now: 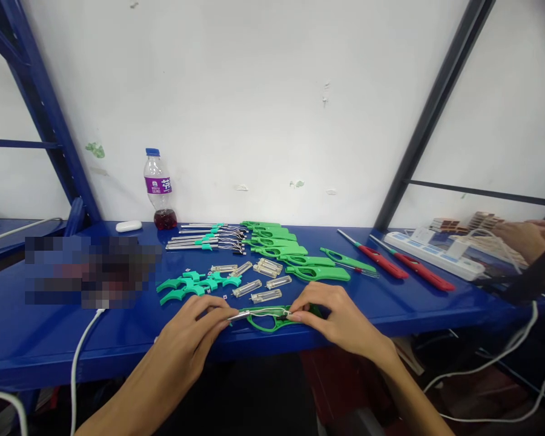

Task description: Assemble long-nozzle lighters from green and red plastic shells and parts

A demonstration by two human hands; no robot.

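Near the table's front edge lies a green lighter shell half (260, 327) with a looped trigger guard. My left hand (195, 330) is closed, pinching a metal lighter tube (240, 315) at the shell's left end. A pale wire (270, 312) runs from the tube along the shell. My right hand (338, 315) is closed at the wire's right end, fingertips pressed to the shell; whatever small part they pinch is hidden. Just beyond are several clear fuel tanks (266, 295) and teal triggers (178, 295). More green shell halves (320, 274) lie in a slanting row behind.
Metal tubes with wires (189, 244) lie at the back. Two red lighters (384, 260) rest at the right, beside a white power strip (431, 254). A bottle (158, 188) and a white case (128, 226) stand by the wall. At far right shows another person's hand (522, 239).
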